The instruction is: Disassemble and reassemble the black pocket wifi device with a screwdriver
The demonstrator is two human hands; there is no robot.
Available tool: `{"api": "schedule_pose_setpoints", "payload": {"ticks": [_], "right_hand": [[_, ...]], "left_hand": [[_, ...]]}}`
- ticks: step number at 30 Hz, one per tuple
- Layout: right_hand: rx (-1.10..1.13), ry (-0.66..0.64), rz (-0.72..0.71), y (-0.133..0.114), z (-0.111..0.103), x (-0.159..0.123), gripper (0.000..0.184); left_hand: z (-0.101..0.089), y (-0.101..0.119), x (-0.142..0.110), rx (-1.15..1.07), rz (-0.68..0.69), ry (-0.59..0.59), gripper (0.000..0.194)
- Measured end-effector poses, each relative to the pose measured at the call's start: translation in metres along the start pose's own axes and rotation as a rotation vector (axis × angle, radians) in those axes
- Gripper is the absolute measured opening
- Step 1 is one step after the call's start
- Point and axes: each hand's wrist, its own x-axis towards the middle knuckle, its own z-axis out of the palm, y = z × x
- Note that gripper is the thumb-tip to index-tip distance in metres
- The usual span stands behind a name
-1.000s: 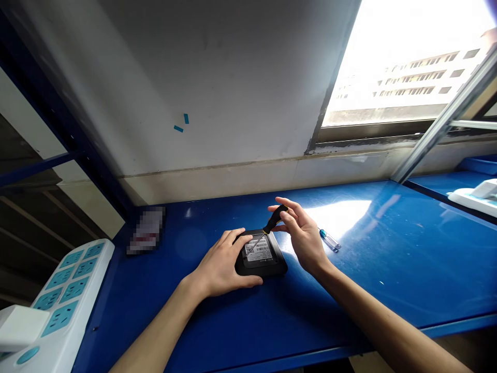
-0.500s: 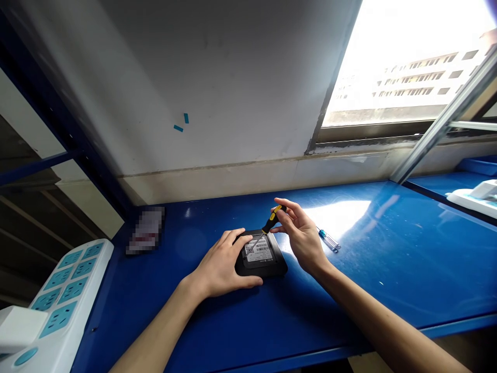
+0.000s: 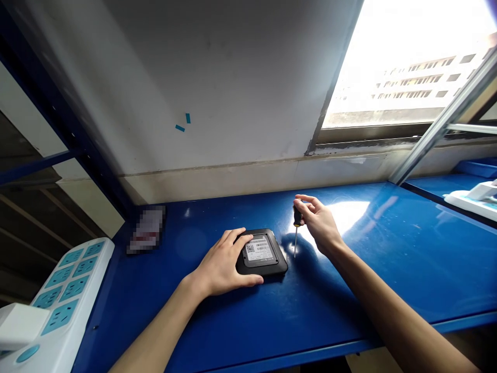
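Observation:
A flat black device with rounded corners lies on the blue table, its white printed label facing up. My left hand grips its left side, thumb along the near edge and fingers over the far left corner. To the right of the device, my right hand holds a screwdriver with a black and yellow handle between thumb and fingers. Its thin metal shaft points down beside the device, apart from it. I cannot tell whether its tip touches the tabletop.
A white power strip with teal sockets and a plugged-in white adapter stands at the left. Behind it on the table lies a blurred-out item. The wall rises at the back, and a metal post stands at the right.
My right hand has lifted the screwdriver off the device's label and moved it right, turning it nearly upright. My left hand stays put. The small blue-clear screwdriver is now hidden behind my right hand.

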Motion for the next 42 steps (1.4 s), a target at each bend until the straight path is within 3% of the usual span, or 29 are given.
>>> {"api": "schedule_pose_setpoints", "payload": {"ticks": [4, 9, 15, 22, 29, 34, 38, 42], "right_hand": [[-0.304, -0.086, -0.033, 0.005, -0.004, 0.002, 0.036], [-0.605, -0.114, -0.130, 0.016, 0.005, -0.006, 0.020], [-0.805, -0.114, -0.163, 0.012, 0.004, -0.008, 0.030], [-1.015, -0.043, -0.121, -0.005, -0.052, -0.018, 0.044], [-1.137, -0.113, -0.063, 0.014, -0.095, -0.042, 0.046], [-0.995, -0.136, -0.077, 0.008, -0.106, -0.029, 0.043], [-0.468, -0.060, -0.045, -0.018, -0.104, -0.017, 0.050], [0.034, 0.014, -0.006, -0.045, -0.083, -0.013, 0.047]], "left_hand": [[-0.001, 0.000, -0.001, 0.009, -0.020, -0.015, 0.092], [0.000, 0.000, -0.001, 0.002, 0.000, 0.006, 0.091], [0.001, -0.001, -0.001, 0.000, -0.008, 0.001, 0.091], [-0.001, 0.001, -0.001, 0.035, -0.029, -0.029, 0.095], [-0.001, 0.003, -0.001, 0.018, -0.034, -0.024, 0.093], [-0.003, 0.004, 0.000, 0.018, -0.040, -0.035, 0.094], [-0.002, 0.003, 0.000, 0.010, -0.046, -0.045, 0.095], [-0.001, 0.002, 0.000, 0.015, -0.045, -0.049, 0.096]]}}
